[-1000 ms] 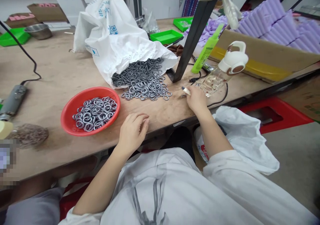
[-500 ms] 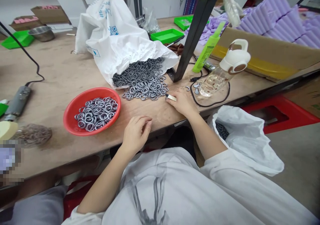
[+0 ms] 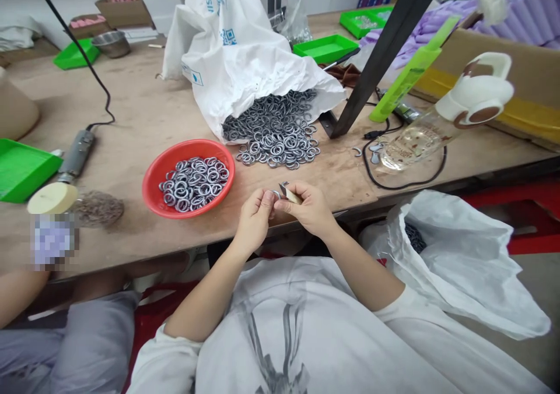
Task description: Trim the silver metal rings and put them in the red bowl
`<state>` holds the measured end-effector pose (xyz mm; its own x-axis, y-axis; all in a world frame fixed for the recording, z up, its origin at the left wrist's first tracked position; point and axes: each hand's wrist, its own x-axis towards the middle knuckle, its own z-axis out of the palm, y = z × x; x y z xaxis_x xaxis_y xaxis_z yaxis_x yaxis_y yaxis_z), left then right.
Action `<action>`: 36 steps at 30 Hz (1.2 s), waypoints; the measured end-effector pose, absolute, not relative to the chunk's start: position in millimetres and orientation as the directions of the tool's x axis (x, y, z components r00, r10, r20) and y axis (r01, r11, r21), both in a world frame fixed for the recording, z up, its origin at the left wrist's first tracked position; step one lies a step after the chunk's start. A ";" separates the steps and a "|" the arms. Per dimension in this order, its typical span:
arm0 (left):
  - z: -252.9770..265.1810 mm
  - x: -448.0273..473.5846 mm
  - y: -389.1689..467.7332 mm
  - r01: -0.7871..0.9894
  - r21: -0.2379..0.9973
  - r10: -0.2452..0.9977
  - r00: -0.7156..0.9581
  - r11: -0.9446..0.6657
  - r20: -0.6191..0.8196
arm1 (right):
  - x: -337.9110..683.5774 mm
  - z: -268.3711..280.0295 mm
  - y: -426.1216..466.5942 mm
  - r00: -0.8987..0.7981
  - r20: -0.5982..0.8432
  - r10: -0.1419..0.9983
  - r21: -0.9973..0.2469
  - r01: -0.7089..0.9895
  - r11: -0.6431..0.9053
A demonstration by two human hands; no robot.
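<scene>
Close together over the table's front edge, my two hands meet at their fingertips. My left hand [image 3: 255, 214] is closed, pinching a grey metal ring [image 3: 276, 194] that shows only in part between thumb and finger. In my right hand [image 3: 312, 208] is a small tool with a pale handle and a dark hooked-looking tip [image 3: 290, 194]; its exact kind is unclear. The tip is beside the ring. Just beyond my hands lies a loose pile of grey rings [image 3: 280, 146], spilling from a white sack [image 3: 245, 62]. To their left, a red bowl [image 3: 151, 178] holds many similar rings.
On the right stand a water bottle [image 3: 415, 140], a black cable [image 3: 405, 186] and a slanted metal post [image 3: 376, 67]. An open white bag [image 3: 464, 248] hangs below the table edge. A grey handheld tool [image 3: 79, 152] lies left, near a person's knees [image 3: 91, 336].
My right hand has come back from the ring pile with the tool, and my left hand has moved in to meet it. A ring now shows in my left fingers. The view has shifted.
</scene>
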<state>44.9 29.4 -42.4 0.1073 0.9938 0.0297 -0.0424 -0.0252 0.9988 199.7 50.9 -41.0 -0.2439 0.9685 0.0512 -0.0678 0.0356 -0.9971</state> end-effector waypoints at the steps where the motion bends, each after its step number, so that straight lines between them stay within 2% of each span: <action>1: -40.1 44.7 26.9 -0.117 0.993 0.992 0.129 0.006 0.009 | 199.1 -40.9 50.2 -0.233 0.103 0.967 -0.991 -0.108 0.079; 5: -33.1 46.9 19.8 -0.307 0.940 0.976 0.198 0.146 -0.087 | 194.9 -43.3 45.0 -0.213 0.350 0.912 -0.936 -0.129 0.329; 7: -31.1 49.8 18.3 -0.343 0.918 0.969 0.205 0.201 -0.136 | 190.0 -43.7 41.3 -0.166 0.406 0.899 -0.912 -0.131 0.388; 9: -29.6 52.9 17.5 -0.357 0.907 0.966 0.205 0.225 -0.159 | 184.9 -42.4 39.1 -0.135 0.346 0.928 -0.930 -0.181 0.320; 13: -25.0 55.3 15.8 -0.430 0.878 0.971 0.199 0.211 -0.136 | 183.8 -35.2 40.9 -0.236 0.117 0.965 -0.961 -0.273 0.050; 15: -22.3 54.3 14.7 -0.472 0.855 0.968 0.218 0.215 -0.123 | 188.6 -31.1 41.2 -0.283 0.135 0.949 -0.969 -0.236 0.068; 19: -18.7 52.1 13.5 -0.525 0.800 0.951 0.246 0.292 -0.186 | 198.8 -24.2 33.2 -0.393 0.301 0.869 -0.946 -0.005 0.325; 21: -18.0 52.1 13.7 -0.542 0.775 0.943 0.245 0.325 -0.224 | 200.8 -21.1 27.7 -0.392 0.378 0.839 -0.868 0.167 0.468; 23: -17.4 52.7 13.7 -0.551 0.760 0.937 0.240 0.345 -0.252 | 200.9 -18.9 24.1 -0.385 0.416 0.824 -0.804 0.268 0.531; 27: -15.5 52.2 10.0 -0.552 0.754 0.930 0.283 0.356 -0.232 | 203.4 -22.2 29.1 -0.401 0.388 0.830 -0.800 0.299 0.519; 29: -13.9 50.0 6.1 -0.499 0.807 0.918 0.375 0.315 -0.127 | 208.4 -28.4 39.3 -0.333 0.339 0.880 -0.839 0.316 0.443; 31: -12.5 46.2 2.8 -0.439 0.863 0.884 0.468 0.249 -0.017 | 214.2 -35.1 52.5 -0.222 0.271 0.937 -0.849 0.404 0.341; 33: -12.6 40.5 2.1 -0.404 0.892 0.879 0.477 0.204 0.015 | 217.5 -39.5 64.3 -0.173 0.229 0.958 -0.765 0.577 0.287; 36: -16.9 28.9 7.5 -0.407 0.887 0.939 0.336 0.219 -0.078 | 214.5 -40.7 74.6 -0.224 0.146 0.964 -0.535 0.802 0.267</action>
<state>28.9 7.5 -16.9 0.3361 0.9386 -0.0776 -0.4070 0.2191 0.8868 214.5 74.6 -40.7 -0.2236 0.9637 0.1456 0.8015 0.2668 -0.5351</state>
